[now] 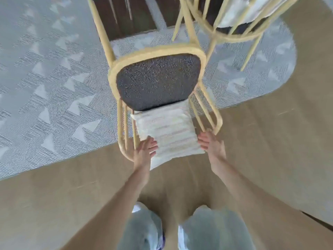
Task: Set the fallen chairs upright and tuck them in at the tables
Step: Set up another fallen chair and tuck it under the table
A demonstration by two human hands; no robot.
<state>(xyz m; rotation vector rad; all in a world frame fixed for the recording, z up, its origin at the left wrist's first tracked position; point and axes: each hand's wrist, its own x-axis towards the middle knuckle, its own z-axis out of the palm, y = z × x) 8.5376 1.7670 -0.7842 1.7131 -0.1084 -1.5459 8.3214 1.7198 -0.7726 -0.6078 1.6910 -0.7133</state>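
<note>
A light wooden chair [158,80] with a dark speckled seat lies tipped back, half on the rug and half on the floor. Its legs point away from me and its curved, spindled backrest points toward me. A white ribbed cushion [167,130] rests against the backrest. My left hand [145,150] grips the backrest's left side, with its fingers over the cushion's edge. On the right side, my right hand [210,141] holds on next to the curved rail, fingers against the cushion. The image is blurred, so the exact finger hold is unclear.
A second chair [232,33] of the same kind, also with a white cushion, is close by at the upper right. A dark brown wooden piece [124,20] shows at the top. A grey patterned rug [54,83] covers the light wood floor [270,141]. My knees and shoes are at the bottom.
</note>
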